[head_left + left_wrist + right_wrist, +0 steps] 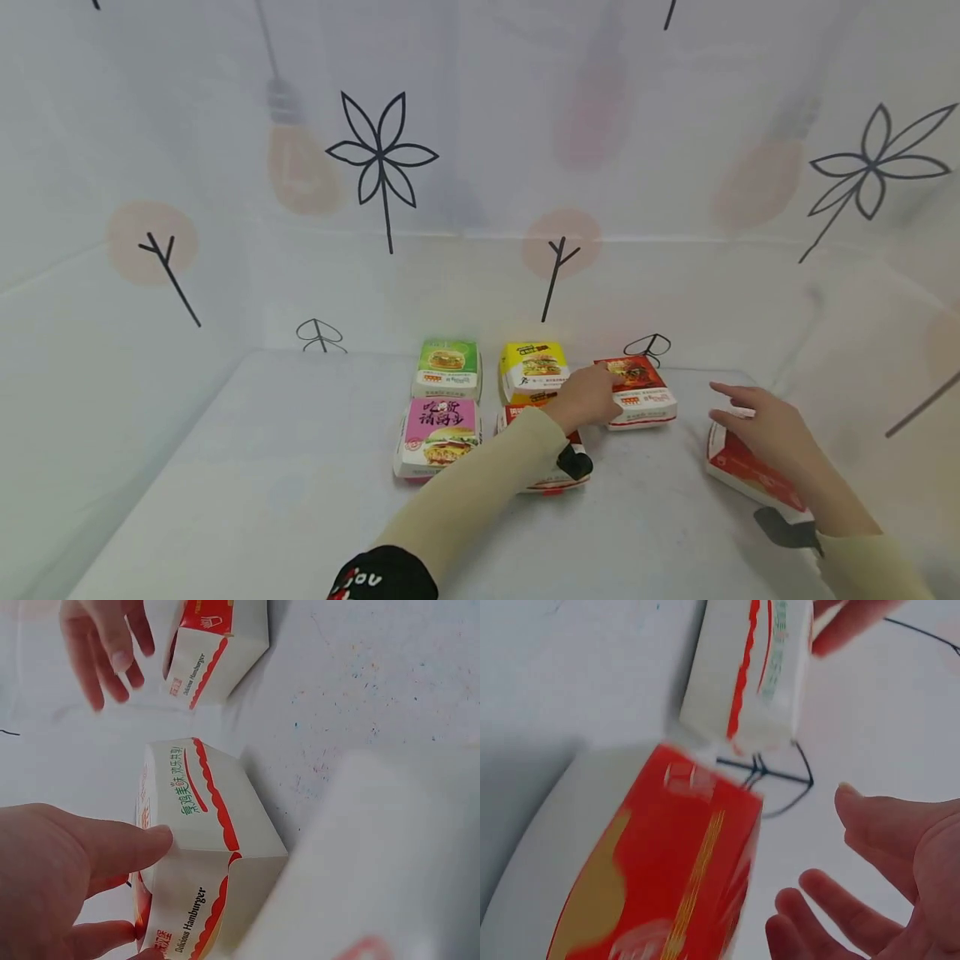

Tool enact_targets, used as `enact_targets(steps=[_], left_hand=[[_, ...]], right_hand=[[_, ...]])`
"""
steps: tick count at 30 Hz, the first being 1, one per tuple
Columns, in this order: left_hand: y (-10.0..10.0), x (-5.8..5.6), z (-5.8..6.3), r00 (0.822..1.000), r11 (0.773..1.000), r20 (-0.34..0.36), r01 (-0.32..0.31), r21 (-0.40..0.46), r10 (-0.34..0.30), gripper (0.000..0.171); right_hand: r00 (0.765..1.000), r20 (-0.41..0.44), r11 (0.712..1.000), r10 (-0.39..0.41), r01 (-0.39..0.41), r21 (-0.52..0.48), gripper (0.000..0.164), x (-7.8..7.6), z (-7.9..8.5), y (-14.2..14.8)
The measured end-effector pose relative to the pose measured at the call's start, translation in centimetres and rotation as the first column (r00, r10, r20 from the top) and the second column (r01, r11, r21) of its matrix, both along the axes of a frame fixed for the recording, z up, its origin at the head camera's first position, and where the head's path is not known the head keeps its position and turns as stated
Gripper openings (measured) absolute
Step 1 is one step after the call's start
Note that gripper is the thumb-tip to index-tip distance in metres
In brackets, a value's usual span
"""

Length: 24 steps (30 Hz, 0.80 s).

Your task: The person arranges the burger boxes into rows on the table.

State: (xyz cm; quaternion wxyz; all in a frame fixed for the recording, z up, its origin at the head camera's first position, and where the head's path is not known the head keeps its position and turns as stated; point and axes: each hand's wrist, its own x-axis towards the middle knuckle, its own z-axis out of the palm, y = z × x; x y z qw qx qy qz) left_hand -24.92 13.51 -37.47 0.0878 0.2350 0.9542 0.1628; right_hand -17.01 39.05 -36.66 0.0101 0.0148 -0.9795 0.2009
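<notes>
My left hand touches a red-and-white hamburger box at the back right of the table. Its thumb rests along the box's edge, and a finger lies over the red lid. In the head view my right hand overlaps another red hamburger box, set at an angle farther right. The right wrist view shows this hand beside the red lid, thumb and fingers apart and nothing between them.
Left of my hands stand a green box, a yellow box and a purple box. Another red-and-white box lies partly under my left forearm. A white patterned cloth wall rises behind the white table.
</notes>
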Motion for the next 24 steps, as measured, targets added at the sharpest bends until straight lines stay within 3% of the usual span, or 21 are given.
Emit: enact_targets(steps=[7,13,18,24], left_hand=[[-0.2,-0.1,-0.3,1.000,1.000,0.002,-0.029,0.011,0.029,0.056],[-0.4,0.0,0.0,1.000,1.000,0.004,-0.025,0.014,0.025,0.058],[-0.6,0.2,0.4,1.000,0.999,0.002,-0.031,0.029,0.031,0.057],[-0.5,0.3,0.3,0.999,0.999,-0.013,-0.029,0.020,0.029,0.056]], right_hand=[[0.998,0.019,0.996,-0.067,0.066,0.061,0.072,1.6,-0.6,5.1],[0.977,0.191,0.996,-0.094,0.091,0.026,0.092,2.4,-1.1,8.3],[0.948,0.305,0.993,-0.088,0.107,-0.047,0.099,2.8,-1.3,8.8],[0.939,0.343,0.987,-0.010,0.065,-0.148,0.085,3.4,-1.4,7.8]])
